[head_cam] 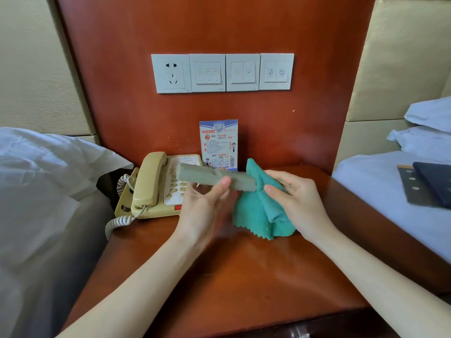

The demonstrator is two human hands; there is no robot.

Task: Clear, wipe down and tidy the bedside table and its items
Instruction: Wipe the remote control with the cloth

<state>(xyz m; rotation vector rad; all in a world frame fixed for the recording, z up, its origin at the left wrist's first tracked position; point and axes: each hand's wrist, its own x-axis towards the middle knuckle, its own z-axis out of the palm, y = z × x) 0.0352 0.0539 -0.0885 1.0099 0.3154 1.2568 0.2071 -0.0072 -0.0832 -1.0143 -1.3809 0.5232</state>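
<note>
A person's left hand (pixel 207 203) holds a grey-green, bar-shaped object (pixel 214 176) (most likely a remote control seen from its underside, though no buttons show) above the wooden bedside surface (pixel 231 276), fingers curled beneath it and thumb pressed on its near face. The right hand (pixel 295 198) grasps a teal cleaning cloth (pixel 258 215), bunched around the bar's right end, with the loose corners hanging down to touch or nearly touch the wood.

Behind the hands sit a beige corded telephone (pixel 151 186) at the left rear of the surface and an upright printed notice card (pixel 219 142) leaning against the red-brown wall panel (pixel 219 28), below a row of white switch plates and a socket (pixel 222 72). Beds with white linen flank the surface on both sides; a dark folder (pixel 432 184) lies on the right-hand bed (pixel 380 184).

The bar is held near its middle only, so a firm wipe at the far end could, by this reading, twist it out of the left grip and drop it onto the telephone keypad directly beneath. The trailing cloth might also catch the notice card just behind it and tip it over. The coiled handset cord (pixel 117 223) overhangs the left edge, where a sweeping forearm could snag it and drag the telephone.
</note>
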